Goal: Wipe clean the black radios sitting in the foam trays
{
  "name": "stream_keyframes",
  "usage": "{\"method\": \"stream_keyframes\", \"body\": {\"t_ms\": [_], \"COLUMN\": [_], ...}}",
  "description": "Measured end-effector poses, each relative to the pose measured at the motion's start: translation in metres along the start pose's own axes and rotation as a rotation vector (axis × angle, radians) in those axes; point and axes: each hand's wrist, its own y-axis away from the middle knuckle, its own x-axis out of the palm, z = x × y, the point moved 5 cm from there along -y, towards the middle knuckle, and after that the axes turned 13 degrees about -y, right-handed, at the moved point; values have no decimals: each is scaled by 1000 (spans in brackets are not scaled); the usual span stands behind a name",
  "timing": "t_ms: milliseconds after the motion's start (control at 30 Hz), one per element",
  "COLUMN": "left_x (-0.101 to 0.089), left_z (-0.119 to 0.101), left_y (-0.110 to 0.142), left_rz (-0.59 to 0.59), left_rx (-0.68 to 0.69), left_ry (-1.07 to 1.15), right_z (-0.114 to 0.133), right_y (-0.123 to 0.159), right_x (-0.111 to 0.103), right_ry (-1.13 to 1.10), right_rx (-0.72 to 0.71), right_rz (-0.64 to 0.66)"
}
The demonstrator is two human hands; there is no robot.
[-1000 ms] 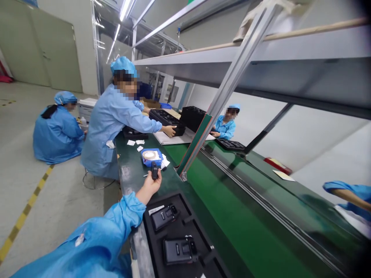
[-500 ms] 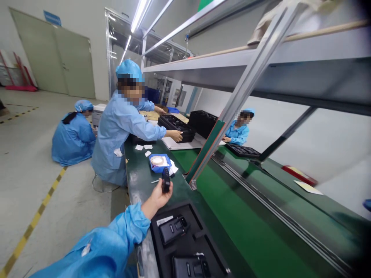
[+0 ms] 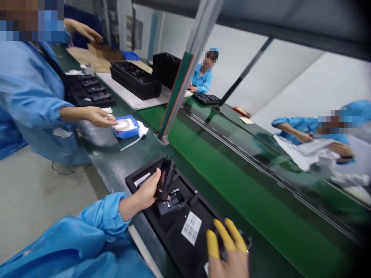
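My left hand (image 3: 145,193) is closed round a small black device (image 3: 166,178), holding it upright over the near end of a black foam tray (image 3: 176,231). A second black device (image 3: 172,201) lies in a tray pocket just under it, and a white label (image 3: 191,227) lies on the tray. My right hand (image 3: 228,251) comes in from the bottom edge with yellow finger cots on three fingers. Those fingers are stretched out and rest on the tray's right part, over a dark item I cannot make out.
A co-worker's hand (image 3: 98,117) reaches to a blue dish with a white tape roll (image 3: 125,126). Stacked black trays (image 3: 136,79) stand on a white board behind. A slanted metal post (image 3: 179,85) meets the green conveyor belt (image 3: 232,170). Other people work across the belt.
The view swung down and right. My left hand brought the black device back over the tray. My right hand came into view. The co-worker's hand moved from the stacked trays to the blue dish.
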Motion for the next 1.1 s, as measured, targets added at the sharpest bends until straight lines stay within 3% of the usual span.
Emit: {"method": "stream_keyframes", "body": {"t_ms": [133,233,433,867,967,1100], "left_x": [23,33,43,53,54,57], "left_z": [25,36,46,65,68,70], "left_y": [8,12,16,23,23,26], "left_rz": [69,107,126,95,109,159], "left_rx": [-56,-80,-11,-210,-232,-258], "left_ry": [-67,-105,-106,-177,-194,-245], "right_z": [24,31,38,49,45,29], "right_y": [6,10,17,23,24,22], "right_x": [35,44,41,32,29,29], "right_ry": [-94,-138,-81,35,-54,-305], "right_rx": [-31,2,-62,-175,-89,185], "right_rz": [57,29,-10,-44,-62,-95]}}
